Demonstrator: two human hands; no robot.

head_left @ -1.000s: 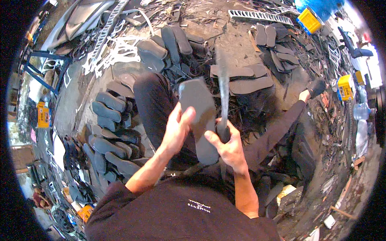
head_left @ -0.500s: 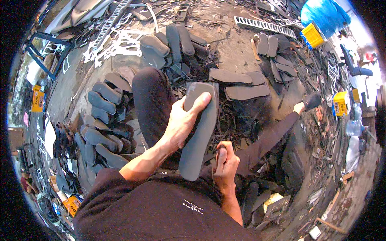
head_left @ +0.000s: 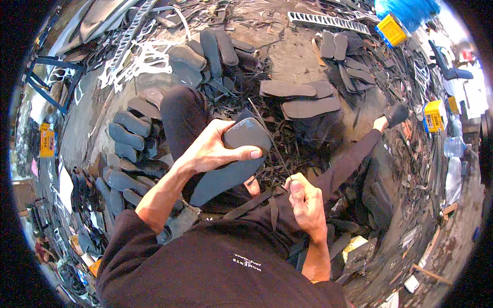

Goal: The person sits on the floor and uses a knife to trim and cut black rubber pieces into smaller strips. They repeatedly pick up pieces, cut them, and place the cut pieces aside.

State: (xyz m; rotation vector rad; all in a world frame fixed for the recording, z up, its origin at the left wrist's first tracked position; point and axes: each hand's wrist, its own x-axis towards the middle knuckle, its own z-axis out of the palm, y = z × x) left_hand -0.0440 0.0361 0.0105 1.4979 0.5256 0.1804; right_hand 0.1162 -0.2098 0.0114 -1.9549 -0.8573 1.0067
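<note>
My left hand [head_left: 208, 149] grips a dark grey shoe sole [head_left: 226, 179] near its upper end, thumb across its face, tilted over my bent knee. On the right, lower down, my right hand [head_left: 308, 205] is closed, thumb pressed on the fingers. A thin dark strip [head_left: 280, 156] runs from that hand up along the sole's edge; what else the fist may hold is hidden. Dark offcut strips [head_left: 249, 205] lie on my lap below the sole.
Stacks of soles stand to the left [head_left: 128, 133], ahead [head_left: 210, 51] and right of centre [head_left: 310, 107]. Scraps [head_left: 287, 138] cover the ground between my legs. Farther off are a white lattice offcut [head_left: 328, 21], yellow boxes [head_left: 393, 31] and a blue bag [head_left: 405, 7].
The sole has swung, its lower end moving left and up. My right hand has moved right and slightly down, away from the sole, and the strip now stretches between them.
</note>
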